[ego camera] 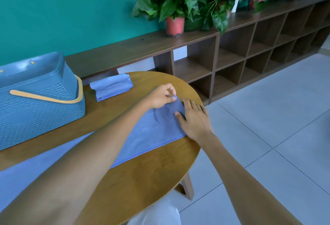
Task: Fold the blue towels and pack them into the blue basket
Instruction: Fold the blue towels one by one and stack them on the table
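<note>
- Towel (pixel 151 135) lies spread along the round table (pixel 142 180), far end near the edge; judged laid flat for folding.
- Left hand (pixel 159 98) pinches the far corner, thumb and fingertips closed on it.
- Right hand (pixel 193 119) rests flat, fingers straight, pinning the near corner.
- 1 folded towel (pixel 111 86) waits beside the basket (pixel 39 100).
</note>
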